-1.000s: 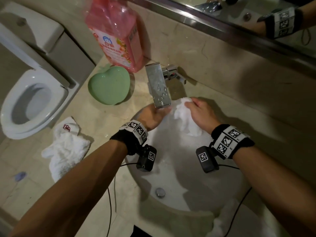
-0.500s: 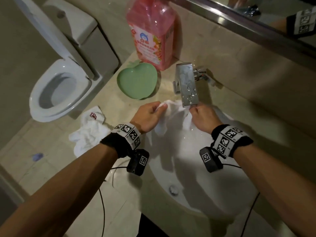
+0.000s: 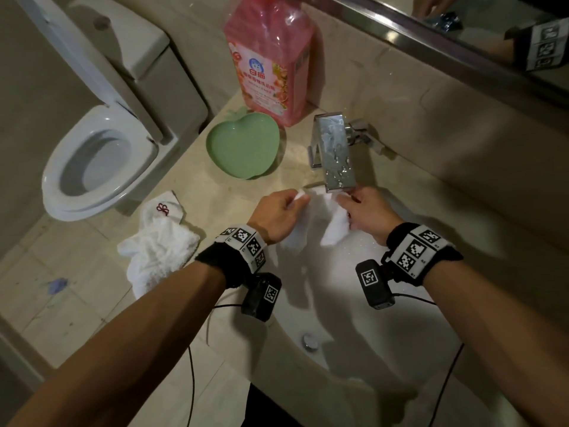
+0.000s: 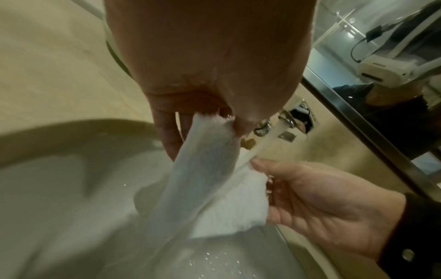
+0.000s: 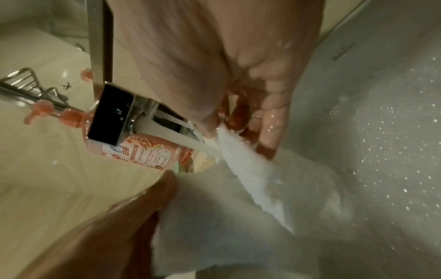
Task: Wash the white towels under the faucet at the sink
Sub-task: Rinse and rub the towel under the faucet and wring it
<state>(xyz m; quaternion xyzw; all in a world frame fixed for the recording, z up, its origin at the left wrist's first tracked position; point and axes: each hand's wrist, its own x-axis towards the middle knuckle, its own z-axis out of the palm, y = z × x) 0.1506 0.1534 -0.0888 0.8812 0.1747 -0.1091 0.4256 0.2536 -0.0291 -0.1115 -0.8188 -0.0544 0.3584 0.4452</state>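
Observation:
A wet white towel (image 3: 334,229) hangs stretched between my two hands over the white sink (image 3: 400,340), just under the chrome faucet (image 3: 335,155). My left hand (image 3: 277,214) pinches its left top corner; my right hand (image 3: 366,211) pinches the right top corner. Water runs from the spout onto the towel (image 4: 214,188) in the left wrist view, beside my left hand (image 4: 205,120) and right hand (image 4: 310,198). The right wrist view shows the stream hitting the towel (image 5: 250,179) below the faucet (image 5: 112,117) and my right hand (image 5: 226,122). A second white towel (image 3: 157,245) with a red emblem lies crumpled on the counter to the left.
A pink detergent bottle (image 3: 271,60) stands behind a green heart-shaped dish (image 3: 243,146) left of the faucet. A toilet (image 3: 98,161) with its lid up sits beyond the counter's left edge. A mirror (image 3: 492,35) runs along the back wall. The drain plug (image 3: 309,342) shows low in the basin.
The bunched towel has been pulled open: my hands moved apart, each taking a top corner, and it now hangs spread under the spout. The head view has shifted left.

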